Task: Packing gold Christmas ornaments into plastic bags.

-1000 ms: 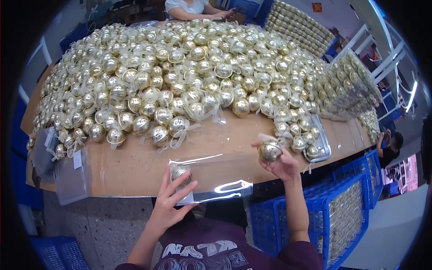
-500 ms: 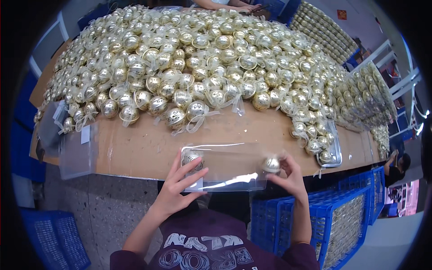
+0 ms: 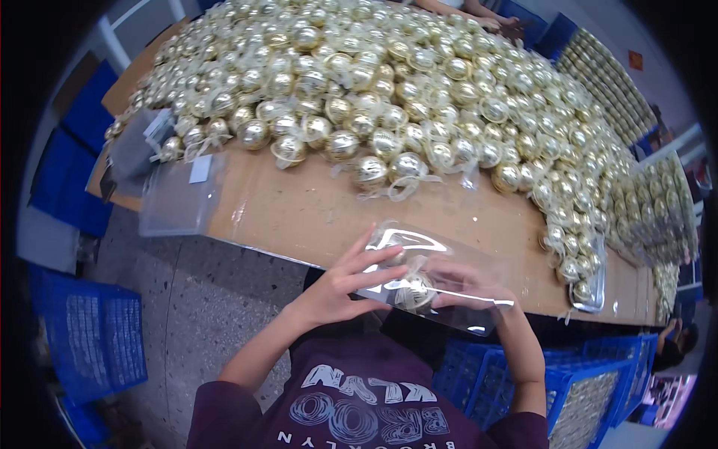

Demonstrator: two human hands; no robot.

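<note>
A see-through plastic box (image 3: 479,262) lies tilted at the table's front edge. My left hand (image 3: 351,280) grips its left end, fingers over the top and thumb below. Through the plastic, a gold bauble (image 3: 390,253) shows at that end, partly behind my fingers. My right hand (image 3: 467,284) reaches in through the box's right end, its fingers closed on a second gold bauble (image 3: 415,298) with a pale ribbon. Glare on the plastic hides part of these fingers. Beyond the box, a big heap of ribboned gold baubles (image 3: 344,144) covers the far part of the table.
Flat plastic boxes (image 3: 176,198) lie at the table's left edge. A metal tray (image 3: 596,277) with baubles stands right, near filled clear packs (image 3: 654,202). Blue crates (image 3: 557,374) stand below right, another blue crate (image 3: 93,329) left. Another person's arms (image 3: 479,11) show beyond the heap.
My right hand has carried its bauble from outside the box's right end to inside, toward my left hand. The box is now tilted, and the whole view has shifted and turned.
</note>
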